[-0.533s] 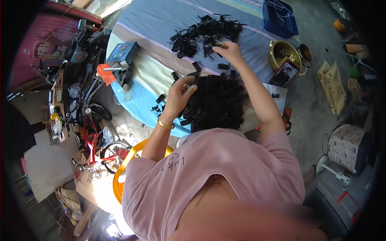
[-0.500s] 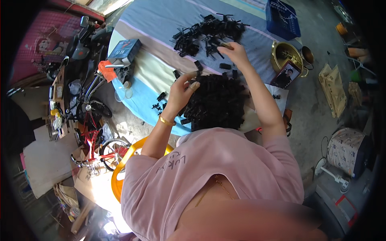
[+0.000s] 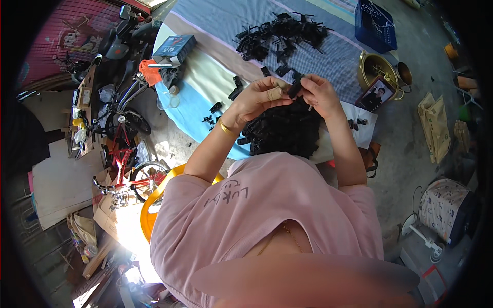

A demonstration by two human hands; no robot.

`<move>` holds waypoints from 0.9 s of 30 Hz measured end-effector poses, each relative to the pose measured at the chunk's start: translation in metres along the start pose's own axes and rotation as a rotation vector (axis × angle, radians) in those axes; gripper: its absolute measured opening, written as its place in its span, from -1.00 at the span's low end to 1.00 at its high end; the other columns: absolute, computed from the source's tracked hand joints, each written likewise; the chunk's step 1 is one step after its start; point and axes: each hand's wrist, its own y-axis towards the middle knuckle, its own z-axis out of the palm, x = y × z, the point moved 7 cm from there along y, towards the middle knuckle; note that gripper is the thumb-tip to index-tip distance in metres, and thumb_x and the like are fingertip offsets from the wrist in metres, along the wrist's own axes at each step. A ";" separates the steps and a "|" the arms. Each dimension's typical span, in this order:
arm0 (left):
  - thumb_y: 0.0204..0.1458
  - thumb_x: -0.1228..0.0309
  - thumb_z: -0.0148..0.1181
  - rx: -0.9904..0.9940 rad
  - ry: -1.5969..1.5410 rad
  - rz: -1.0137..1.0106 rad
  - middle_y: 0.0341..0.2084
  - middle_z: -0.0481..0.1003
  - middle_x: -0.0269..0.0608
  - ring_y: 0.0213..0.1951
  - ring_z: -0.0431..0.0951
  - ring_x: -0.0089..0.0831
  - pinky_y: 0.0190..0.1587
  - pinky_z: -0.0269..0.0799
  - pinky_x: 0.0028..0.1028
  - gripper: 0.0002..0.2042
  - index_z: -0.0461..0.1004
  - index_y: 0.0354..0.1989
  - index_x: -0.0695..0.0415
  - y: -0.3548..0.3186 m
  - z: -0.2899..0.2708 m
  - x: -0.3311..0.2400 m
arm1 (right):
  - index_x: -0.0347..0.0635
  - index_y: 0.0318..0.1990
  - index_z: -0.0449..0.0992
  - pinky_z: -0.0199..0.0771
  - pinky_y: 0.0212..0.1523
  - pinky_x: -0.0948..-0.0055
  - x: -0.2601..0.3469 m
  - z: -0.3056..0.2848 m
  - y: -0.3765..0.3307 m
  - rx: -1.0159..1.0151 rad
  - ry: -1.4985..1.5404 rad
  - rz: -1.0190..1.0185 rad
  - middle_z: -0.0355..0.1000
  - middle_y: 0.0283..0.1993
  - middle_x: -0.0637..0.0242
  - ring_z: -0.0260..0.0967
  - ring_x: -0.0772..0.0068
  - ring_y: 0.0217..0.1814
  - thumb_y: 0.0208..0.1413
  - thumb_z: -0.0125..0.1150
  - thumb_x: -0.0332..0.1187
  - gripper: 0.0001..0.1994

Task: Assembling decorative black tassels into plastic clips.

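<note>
My left hand (image 3: 263,96) and my right hand (image 3: 319,93) meet above the table, both pinching one small black plastic part (image 3: 295,88) between the fingertips. A gold bangle (image 3: 224,127) circles my left wrist. Right under the hands lies a heap of black plastic parts (image 3: 285,131) near the table's front edge. A second, looser pile of black parts (image 3: 280,36) is spread farther back on the striped cloth.
The round table (image 3: 195,97) has a blue and cream striped cloth. On it are a dark blue box (image 3: 173,47), a framed photo (image 3: 377,95) and a brass bowl (image 3: 375,66). A blue crate (image 3: 375,23) stands behind. Bicycles (image 3: 123,154) and a yellow chair (image 3: 154,200) are at left.
My right hand has come back from the far pile, and my left hand has risen from the near heap. Both hands now meet on one black part.
</note>
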 end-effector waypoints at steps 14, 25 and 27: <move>-0.02 0.39 0.13 0.068 -0.146 -0.277 -0.20 0.41 -0.10 -0.11 0.42 -0.29 -0.04 0.35 -0.35 -0.65 0.31 -0.06 0.25 -0.018 0.024 0.049 | -0.35 -0.22 0.44 0.33 -0.49 0.73 -0.007 0.033 -0.043 0.038 -0.219 -0.034 0.39 -0.47 0.43 0.29 0.71 -0.52 0.07 0.09 -0.42 -0.81; -0.08 0.59 0.14 -0.303 0.432 0.006 -0.31 0.43 -0.07 -0.24 0.48 -0.40 -0.15 0.43 -0.48 -0.70 0.29 -0.14 0.35 -0.018 0.005 0.034 | -0.27 -0.26 0.42 -0.08 -0.67 0.77 -0.013 0.020 -0.068 -0.314 -0.549 -0.177 0.30 -0.53 0.48 0.01 0.84 -0.66 0.13 -0.01 -0.37 -0.84; -0.08 0.62 0.13 -0.297 0.436 0.103 -0.31 0.43 -0.10 -0.24 0.48 -0.42 -0.15 0.43 -0.50 -0.68 0.27 -0.11 0.34 -0.021 0.017 0.024 | -0.27 -0.27 0.42 -0.06 -0.67 0.78 -0.011 0.030 -0.067 -0.255 -0.631 -0.198 0.31 -0.54 0.49 0.03 0.84 -0.65 0.13 -0.01 -0.37 -0.85</move>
